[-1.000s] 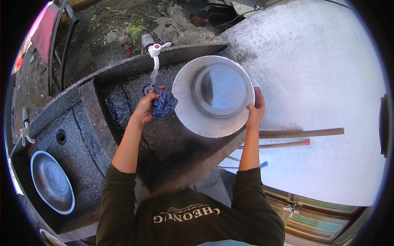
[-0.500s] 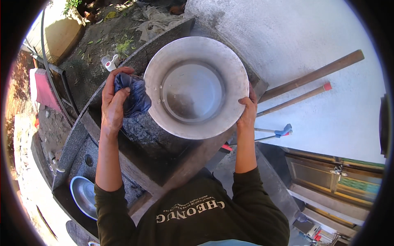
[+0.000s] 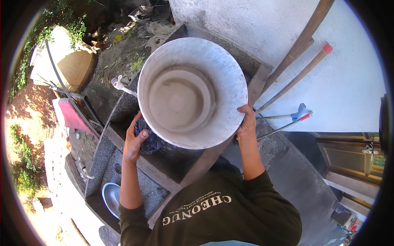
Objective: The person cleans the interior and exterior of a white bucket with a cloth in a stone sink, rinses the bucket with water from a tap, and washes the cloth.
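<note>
- Through the head camera, reading the view as a clock face, I see a grey stone sink (image 3: 197, 162) running under the hands, a divider (image 3: 154, 174) splitting it into two basins.
- The wide metal pot (image 3: 176, 98) is near the dial's centre, held over the farther basin with its mouth toward me; I can't tell whether its underside touches stone.
- My wearer's right hand (image 3: 247, 125) grips the pot's rim at its four o'clock, thumb over the lip.
- The left hand (image 3: 133, 141), at the pot's eight o'clock, has its fingers curled round a crumpled dark blue cloth (image 3: 150, 144); whether they also touch the pot, I can't tell.
- A white tap (image 3: 118, 83) at ten o'clock pokes out just beside the pot's rim.
- At eight I have a second tap (image 3: 85, 172), and at seven a metal bowl (image 3: 107, 199) in the nearer basin, partly behind the left forearm.
- The white wall (image 3: 340, 82) fills two o'clock; a wooden pole (image 3: 295, 49) and a red-tipped stick (image 3: 299, 74) lean there, narrowing the room beyond the right hand.
- Grey floor (image 3: 295, 176) spreads at four, beyond the right elbow.
</note>
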The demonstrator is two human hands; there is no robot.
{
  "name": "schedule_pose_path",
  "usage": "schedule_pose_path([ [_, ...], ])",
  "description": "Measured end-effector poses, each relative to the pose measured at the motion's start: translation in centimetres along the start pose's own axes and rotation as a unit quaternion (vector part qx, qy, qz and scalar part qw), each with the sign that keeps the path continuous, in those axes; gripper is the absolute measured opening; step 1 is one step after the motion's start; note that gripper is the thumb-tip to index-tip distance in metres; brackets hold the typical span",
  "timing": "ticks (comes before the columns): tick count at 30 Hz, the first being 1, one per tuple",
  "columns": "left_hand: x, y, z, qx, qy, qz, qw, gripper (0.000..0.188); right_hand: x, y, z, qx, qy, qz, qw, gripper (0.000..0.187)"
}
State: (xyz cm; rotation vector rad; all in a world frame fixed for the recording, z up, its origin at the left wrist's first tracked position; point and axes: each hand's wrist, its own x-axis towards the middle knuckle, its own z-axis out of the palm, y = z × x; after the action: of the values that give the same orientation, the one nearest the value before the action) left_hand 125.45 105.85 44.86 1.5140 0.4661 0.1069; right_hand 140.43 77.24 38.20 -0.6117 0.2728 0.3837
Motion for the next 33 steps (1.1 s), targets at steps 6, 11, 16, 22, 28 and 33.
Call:
schedule_pose_path([
  [6, -2.3, 5.5, 5.4, 0.010, -0.026, 0.057, 0.998, 0.102, -1.8, -0.2, -4.7, 0.090, 0.053, 0.139, 0.985, 0.056],
  [11, -2.7, 12.3, 9.9, 0.202, -0.083, 0.067, 0.974, 0.102, -2.7, 3.1, -5.6, 0.178, 0.065, 0.193, 0.963, 0.056],
  [16, -0.5, 15.3, 13.1, 0.262, -0.065, 0.005, 0.963, 0.085, -5.2, 7.8, -4.1, 0.114, 0.025, 0.288, 0.950, 0.055],
  [22, 0.8, 16.8, 13.2, 0.288, 0.001, -0.135, 0.948, 0.065, -7.7, 16.7, -4.0, 0.250, -0.031, 0.472, 0.845, 0.048],
  [28, 0.7, 16.8, 12.3, 0.307, 0.048, -0.176, 0.934, 0.061, -9.0, 18.2, -3.1, 0.168, -0.050, 0.536, 0.826, 0.046],
  [33, 0.0, 17.4, 11.2, 0.296, 0.046, -0.160, 0.941, 0.063, -8.7, 18.5, -2.3, 0.173, -0.050, 0.547, 0.818, 0.049],
])
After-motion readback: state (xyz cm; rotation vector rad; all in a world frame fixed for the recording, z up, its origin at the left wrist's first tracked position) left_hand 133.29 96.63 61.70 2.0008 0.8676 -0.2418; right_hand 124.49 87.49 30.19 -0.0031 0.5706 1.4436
